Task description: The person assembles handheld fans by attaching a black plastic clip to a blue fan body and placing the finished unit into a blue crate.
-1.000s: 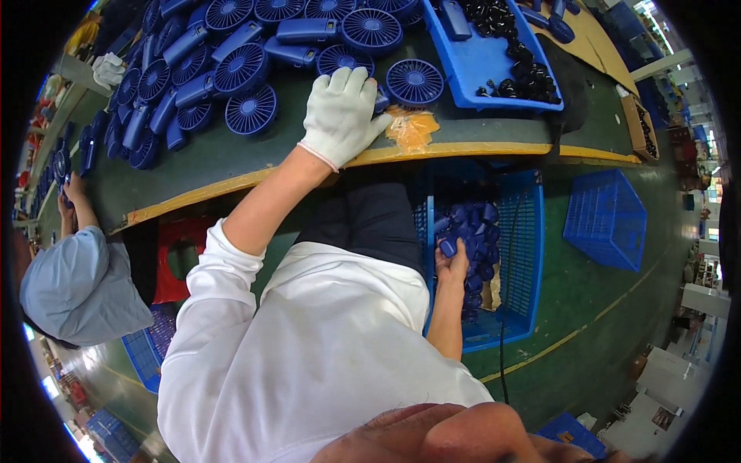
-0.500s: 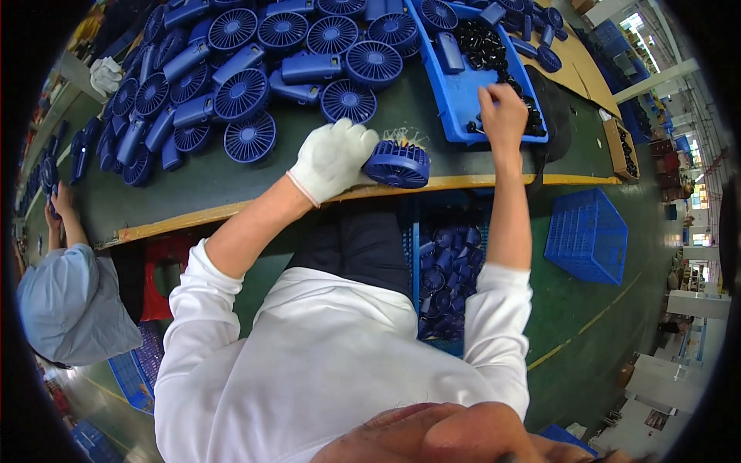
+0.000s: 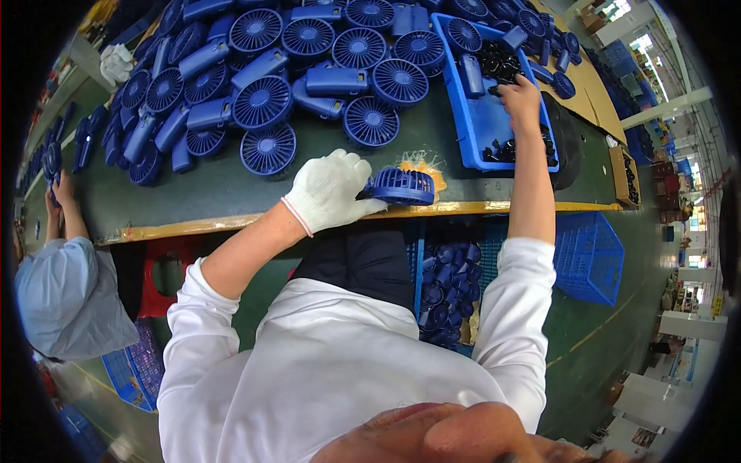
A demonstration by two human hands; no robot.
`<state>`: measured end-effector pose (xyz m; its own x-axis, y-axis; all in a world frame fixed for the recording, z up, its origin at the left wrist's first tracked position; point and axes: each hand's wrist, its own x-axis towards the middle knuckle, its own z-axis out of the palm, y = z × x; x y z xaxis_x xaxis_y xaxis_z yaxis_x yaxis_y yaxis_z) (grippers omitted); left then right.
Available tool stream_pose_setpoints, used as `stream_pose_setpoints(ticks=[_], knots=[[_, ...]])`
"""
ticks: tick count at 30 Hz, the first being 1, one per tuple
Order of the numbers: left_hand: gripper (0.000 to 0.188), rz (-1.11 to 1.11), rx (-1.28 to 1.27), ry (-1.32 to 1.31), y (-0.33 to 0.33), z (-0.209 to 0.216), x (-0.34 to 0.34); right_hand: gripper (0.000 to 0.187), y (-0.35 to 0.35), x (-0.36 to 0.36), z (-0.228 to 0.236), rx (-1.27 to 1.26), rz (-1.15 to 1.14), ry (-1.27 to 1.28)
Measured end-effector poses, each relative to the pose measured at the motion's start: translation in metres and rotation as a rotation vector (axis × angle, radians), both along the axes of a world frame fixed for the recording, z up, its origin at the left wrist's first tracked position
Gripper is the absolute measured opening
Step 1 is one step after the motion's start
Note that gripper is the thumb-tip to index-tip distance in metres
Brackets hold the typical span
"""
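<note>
My left hand [image 3: 330, 191], in a white knitted glove, grips a blue handheld fan [image 3: 404, 187] by its handle, which the glove mostly hides. The fan's round head lies on its side near the table's front edge, beside a torn orange-yellow patch [image 3: 424, 174]. My bare right hand [image 3: 522, 102] reaches into a blue tray [image 3: 465, 131]. Its fingertips are pinched together at a small black part [image 3: 494, 90], whose exact kind is too small to tell. More black parts [image 3: 498, 60] lie heaped in the tray, with a blue fan piece [image 3: 471, 76] beside them.
Many blue fans [image 3: 262, 102] are piled across the back of the green table [image 3: 212, 197]. Below its edge stands a crate of blue parts [image 3: 448, 285]; another blue crate [image 3: 587, 258] is on the floor at right. A co-worker [image 3: 73, 301] sits at the left.
My right hand has moved farther back in the tray, from its near end toward the heaped black parts. My left hand has lowered slightly and turned, still holding the fan.
</note>
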<state>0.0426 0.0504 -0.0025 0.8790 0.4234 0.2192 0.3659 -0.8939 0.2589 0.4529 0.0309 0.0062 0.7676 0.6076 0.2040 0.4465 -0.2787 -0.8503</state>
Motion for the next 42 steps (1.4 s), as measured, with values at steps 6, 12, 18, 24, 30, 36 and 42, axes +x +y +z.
stream_pose_setpoints(ticks=[6, 12, 18, 24, 30, 36, 42], knots=[[0.049, -0.013, 0.061, -0.016, 0.000, -0.005, -0.007, 0.064, -0.082, -0.114, 0.013, 0.505, 0.097, 0.435], [0.054, 0.340, -0.398, -0.481, 0.001, -0.014, -0.014, 0.020, -0.126, -0.227, -0.005, 0.714, 0.048, 0.552], [0.032, 0.156, -1.242, -0.868, -0.042, -0.014, -0.015, 0.026, -0.140, -0.323, -0.017, 0.881, 0.268, 0.694], [0.032, 0.051, -1.082, -0.858, -0.073, -0.013, -0.024, 0.027, -0.153, -0.339, -0.015, 0.820, 0.390, 0.759], [0.031, 0.147, -0.746, -0.540, -0.079, 0.011, -0.019, 0.006, -0.154, -0.341, -0.025, 0.779, 0.348, 0.732], [0.031, 0.126, -0.747, -0.494, -0.073, 0.000, -0.011, 0.038, -0.146, -0.330, -0.048, 0.679, 0.239, 0.733], [0.040, -0.027, -1.147, -0.453, -0.085, -0.020, -0.009, 0.046, -0.157, -0.313, -0.070, 0.395, 0.454, 1.015]])
